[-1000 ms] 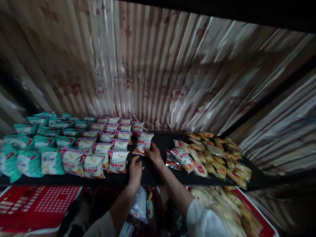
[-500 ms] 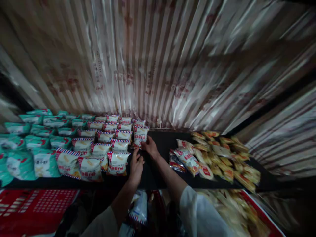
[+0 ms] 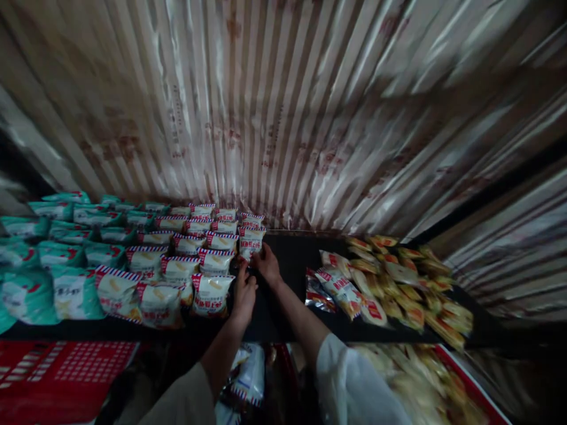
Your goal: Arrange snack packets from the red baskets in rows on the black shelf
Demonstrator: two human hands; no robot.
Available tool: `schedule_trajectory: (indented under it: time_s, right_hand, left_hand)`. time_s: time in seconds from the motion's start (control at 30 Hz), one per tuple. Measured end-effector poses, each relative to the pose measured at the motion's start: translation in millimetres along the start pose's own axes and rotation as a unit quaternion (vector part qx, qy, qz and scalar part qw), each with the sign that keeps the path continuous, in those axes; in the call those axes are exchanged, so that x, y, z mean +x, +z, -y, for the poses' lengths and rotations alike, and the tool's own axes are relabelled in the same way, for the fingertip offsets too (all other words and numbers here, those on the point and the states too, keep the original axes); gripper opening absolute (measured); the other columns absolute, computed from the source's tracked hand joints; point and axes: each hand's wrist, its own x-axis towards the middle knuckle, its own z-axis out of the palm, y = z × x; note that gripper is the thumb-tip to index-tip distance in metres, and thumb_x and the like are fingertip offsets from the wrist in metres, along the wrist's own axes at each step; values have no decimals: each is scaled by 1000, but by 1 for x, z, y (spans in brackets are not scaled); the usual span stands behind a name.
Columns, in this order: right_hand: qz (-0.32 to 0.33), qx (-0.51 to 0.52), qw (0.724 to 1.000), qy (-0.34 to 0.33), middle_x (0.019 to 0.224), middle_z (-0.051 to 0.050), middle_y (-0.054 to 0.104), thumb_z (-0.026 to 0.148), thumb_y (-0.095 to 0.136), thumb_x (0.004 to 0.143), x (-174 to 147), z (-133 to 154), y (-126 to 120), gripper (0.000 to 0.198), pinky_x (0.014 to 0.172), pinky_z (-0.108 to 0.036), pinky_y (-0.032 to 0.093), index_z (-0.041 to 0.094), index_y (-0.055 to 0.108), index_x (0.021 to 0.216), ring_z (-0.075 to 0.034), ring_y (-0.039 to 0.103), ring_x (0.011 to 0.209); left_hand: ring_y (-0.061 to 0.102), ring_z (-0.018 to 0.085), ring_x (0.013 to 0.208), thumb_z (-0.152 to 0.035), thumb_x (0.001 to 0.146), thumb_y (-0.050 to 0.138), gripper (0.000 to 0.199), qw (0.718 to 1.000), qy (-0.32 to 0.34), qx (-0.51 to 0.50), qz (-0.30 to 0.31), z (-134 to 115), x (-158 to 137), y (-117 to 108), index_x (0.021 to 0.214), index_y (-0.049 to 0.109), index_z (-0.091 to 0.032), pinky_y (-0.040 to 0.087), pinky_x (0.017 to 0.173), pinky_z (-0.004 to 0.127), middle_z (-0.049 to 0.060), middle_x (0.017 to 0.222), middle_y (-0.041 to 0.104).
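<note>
1. The right grip (image 3: 268, 267) has its fingers closed on the lower right corner of a white snack bag (image 3: 251, 241).
2. The left grip (image 3: 243, 296), loosely curled, is just below; contact cannot be told.
3. The bag is upright over a black shelf (image 3: 287, 319), beside similar bags (image 3: 211, 295).
4. Teal bags (image 3: 75, 294) stand farther left.

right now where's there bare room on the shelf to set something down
Widest: the black shelf between the right hand and the packet pile, back to the striped sheeting; the right forearm crosses its front. A thin strip also runs before the front white bags. Crowded: left, with teal bags and white bags in close rows, and right, under the pile.
</note>
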Motion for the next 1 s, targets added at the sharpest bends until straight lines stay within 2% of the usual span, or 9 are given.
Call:
schedule_trajectory:
  time_s: [0.2,0.3,0.4,0.57,0.63,0.83,0.93,1.0]
  right_hand:
    - [-6,-13,1000,14,113,-10,65,31,57,81,-5,2,1,50,93,-37,46,17,51,129,-23,61,102]
    - [-30,-10,999,9,115,-12,63,33,57,80,-13,5,-2,49,96,-37,44,15,54,125,-24,59,105]
    - [-69,-2,998,1,115,-14,62,35,56,81,-30,10,-9,48,98,-38,43,12,55,123,-25,57,109]
    - [-82,72,993,-42,115,-13,64,39,46,87,-87,17,-27,43,97,-36,44,13,56,119,-22,59,107]
    - [-67,109,991,-44,112,-11,66,42,47,87,-120,18,-34,41,94,-34,46,16,56,117,-21,62,104]
    - [37,113,993,-17,86,-5,71,43,43,90,-217,-3,-39,33,72,-28,53,20,61,107,-19,67,79]
    - [74,48,996,28,86,-6,72,38,41,90,-245,-23,-27,31,75,-31,52,21,64,103,-21,68,82]
    - [68,-9,996,55,98,-8,72,32,43,87,-253,-35,-15,29,84,-33,51,21,65,105,-22,67,93]
  left_hand:
    - [46,21,129,-13,82,47,53,1000,5,5,-3,4,4,0,134,47,-25,53,82,25,10,140,49]
    - [49,21,127,-11,81,48,53,1000,9,13,-2,3,0,-2,132,49,-25,54,80,23,8,138,51]
    - [55,21,119,-11,81,47,45,999,31,32,6,3,-10,-5,124,55,-21,54,75,23,10,135,54]
    - [65,17,82,-13,83,46,24,994,58,89,32,14,-46,-17,94,66,-17,53,68,26,9,100,69]
    - [64,16,77,-13,82,47,22,989,71,117,51,24,-67,-25,87,67,-18,52,69,26,7,90,70]
    - [65,17,76,-11,81,46,24,963,77,235,111,67,-120,-67,80,68,-21,50,74,26,2,76,69]
    - [66,19,85,-5,75,47,26,936,75,336,76,88,-126,-93,80,68,-20,49,83,31,5,85,71]
    - [62,23,101,-1,68,51,28,926,72,367,47,96,-122,-108,82,68,-18,44,96,36,9,98,70]
